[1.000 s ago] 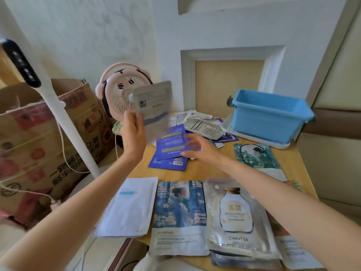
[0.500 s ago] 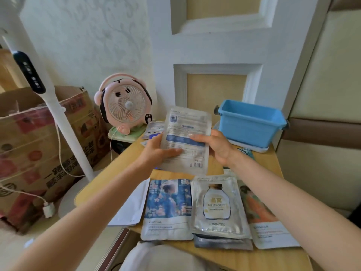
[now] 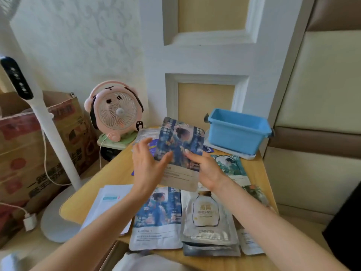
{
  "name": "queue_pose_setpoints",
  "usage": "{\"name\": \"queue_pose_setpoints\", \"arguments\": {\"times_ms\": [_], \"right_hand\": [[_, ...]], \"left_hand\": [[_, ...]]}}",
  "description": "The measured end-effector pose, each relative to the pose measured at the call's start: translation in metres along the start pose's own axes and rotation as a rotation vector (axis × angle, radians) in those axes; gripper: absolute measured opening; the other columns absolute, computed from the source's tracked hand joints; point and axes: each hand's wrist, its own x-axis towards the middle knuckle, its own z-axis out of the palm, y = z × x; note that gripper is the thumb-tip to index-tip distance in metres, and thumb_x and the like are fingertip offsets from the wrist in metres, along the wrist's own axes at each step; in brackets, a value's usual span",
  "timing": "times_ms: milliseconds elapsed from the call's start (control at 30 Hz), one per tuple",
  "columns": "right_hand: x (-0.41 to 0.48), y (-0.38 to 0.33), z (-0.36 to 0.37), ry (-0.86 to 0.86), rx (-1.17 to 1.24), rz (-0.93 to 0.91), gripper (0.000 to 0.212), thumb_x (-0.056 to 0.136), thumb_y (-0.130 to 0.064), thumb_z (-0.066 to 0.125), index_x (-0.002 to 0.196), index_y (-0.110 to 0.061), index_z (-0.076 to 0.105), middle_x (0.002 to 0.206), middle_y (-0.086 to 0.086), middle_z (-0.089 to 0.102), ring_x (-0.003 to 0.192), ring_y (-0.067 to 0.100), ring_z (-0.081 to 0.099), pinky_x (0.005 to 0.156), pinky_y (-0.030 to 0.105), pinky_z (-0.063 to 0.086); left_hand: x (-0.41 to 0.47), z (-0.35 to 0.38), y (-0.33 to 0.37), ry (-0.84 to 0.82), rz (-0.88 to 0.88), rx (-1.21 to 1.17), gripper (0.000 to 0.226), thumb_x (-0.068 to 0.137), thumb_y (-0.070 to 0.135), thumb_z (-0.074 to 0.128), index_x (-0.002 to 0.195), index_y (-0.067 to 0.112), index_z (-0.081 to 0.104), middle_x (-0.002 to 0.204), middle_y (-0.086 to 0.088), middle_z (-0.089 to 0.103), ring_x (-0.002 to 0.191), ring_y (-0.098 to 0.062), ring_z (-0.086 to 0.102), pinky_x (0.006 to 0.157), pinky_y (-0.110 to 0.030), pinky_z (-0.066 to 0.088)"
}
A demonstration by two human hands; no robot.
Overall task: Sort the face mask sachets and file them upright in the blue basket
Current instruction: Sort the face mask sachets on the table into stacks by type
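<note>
Right hand (image 3: 207,169) pinches blue illustrated foil sachet (image 3: 181,141) mid-frame; left hand (image 3: 145,167) splayed, thumb touching it, over light wooden table (image 3: 93,192); blue plastic basket (image 3: 238,132) centre-right.

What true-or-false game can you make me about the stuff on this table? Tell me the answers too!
1. The right hand pinches a blue picture sachet up above the table. True.
2. The little fan is yellow. False: it is pink.
3. Sachets poke up out of the blue basket. False: none shows above its rim.
4. A silver sachet with a bottle on it lies flat on the table. True.
5. The left hand grips the little fan. False: its fingers are spread out beside the blue picture sachet.
</note>
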Motion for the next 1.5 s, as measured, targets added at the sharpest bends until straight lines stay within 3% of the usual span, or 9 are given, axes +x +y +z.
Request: {"name": "queue_pose_setpoints", "arguments": {"times_ms": [100,233,433,667,800,1033,1200,1333,1500], "right_hand": [[-0.006,-0.002,0.004,0.007,-0.099,-0.028,0.011,0.088,-0.005,0.061,0.098,-0.003,0.064,0.085,0.010,0.070,0.070,0.020,0.069,0.067,0.032,0.055],[-0.006,0.006,-0.003,0.067,-0.221,0.018,0.025,0.083,-0.007,0.067,0.107,-0.001,0.063,0.089,0.011,0.071,0.075,0.022,0.069,0.072,0.035,0.057],[0.001,0.004,-0.017,0.081,-0.252,0.012,0.023,0.080,-0.001,0.068,0.103,0.003,0.064,0.086,0.011,0.072,0.072,0.019,0.070,0.061,0.025,0.055],[0.015,0.004,-0.017,0.039,-0.279,0.066,0.029,0.082,-0.007,0.067,0.111,-0.005,0.061,0.096,0.010,0.069,0.075,0.019,0.067,0.070,0.032,0.056],[0.038,0.024,-0.032,0.184,-1.034,-0.086,0.046,0.079,-0.013,0.067,0.122,-0.021,0.050,0.105,0.004,0.066,0.094,0.022,0.064,0.085,0.040,0.052],[0.086,0.042,-0.040,-0.109,-1.809,-0.139,0.037,0.087,-0.032,0.062,0.124,-0.024,0.056,0.121,0.005,0.050,0.107,0.026,0.055,0.084,0.034,0.044],[0.106,0.054,-0.036,-0.133,-2.083,-0.429,0.042,0.090,-0.042,0.055,0.127,-0.022,0.052,0.118,0.006,0.053,0.097,0.027,0.060,0.074,0.036,0.047],[0.117,0.069,-0.038,-0.177,-2.190,-0.834,0.028,0.060,-0.028,0.085,0.077,-0.017,0.066,0.075,0.003,0.059,0.050,0.019,0.059,0.037,0.025,0.038],[0.120,0.067,-0.037,-0.179,-1.862,-0.965,0.019,0.065,-0.007,0.079,0.066,-0.013,0.061,0.071,0.002,0.058,0.048,0.017,0.055,0.036,0.027,0.045]], "left_hand": [[0.008,0.005,-0.012,-0.280,-0.327,-0.195,0.051,0.079,0.047,0.067,0.113,0.014,0.050,0.107,-0.007,0.066,0.093,-0.023,0.065,0.088,-0.046,0.052],[0.000,0.014,-0.019,-0.247,-0.232,-0.106,0.026,0.083,0.040,0.065,0.088,0.015,0.060,0.086,-0.006,0.070,0.076,-0.022,0.067,0.073,-0.040,0.054],[0.004,0.011,-0.017,-0.366,-0.198,-0.131,0.019,0.087,0.033,0.063,0.090,0.015,0.064,0.087,-0.002,0.072,0.077,-0.018,0.068,0.074,-0.036,0.054],[0.012,-0.024,-0.020,-0.491,-0.257,-0.136,0.013,0.091,0.019,0.058,0.081,0.011,0.062,0.061,0.006,0.068,0.049,0.001,0.063,0.045,-0.013,0.046],[-0.007,-0.039,-0.045,-0.623,-0.470,0.246,0.012,0.087,0.023,0.065,0.086,0.016,0.055,0.074,0.000,0.063,0.054,-0.009,0.063,0.046,-0.020,0.053],[-0.025,-0.037,-0.058,-0.630,-0.428,0.575,0.052,0.082,0.028,0.069,0.113,0.018,0.029,0.110,-0.008,0.055,0.079,-0.022,0.064,0.058,-0.034,0.058],[-0.026,-0.039,-0.070,-0.723,-0.405,0.639,0.071,0.084,0.034,0.066,0.136,0.025,0.019,0.108,-0.002,0.054,0.084,-0.015,0.061,0.056,-0.026,0.055],[-0.027,-0.041,-0.073,-0.748,-0.400,0.634,0.068,0.085,0.035,0.064,0.138,0.028,0.021,0.108,0.000,0.054,0.084,-0.016,0.065,0.065,-0.027,0.058],[-0.029,-0.042,-0.073,-0.746,-0.402,0.629,0.068,0.085,0.035,0.064,0.139,0.027,0.022,0.111,-0.003,0.056,0.090,-0.018,0.066,0.065,-0.028,0.059]]}}
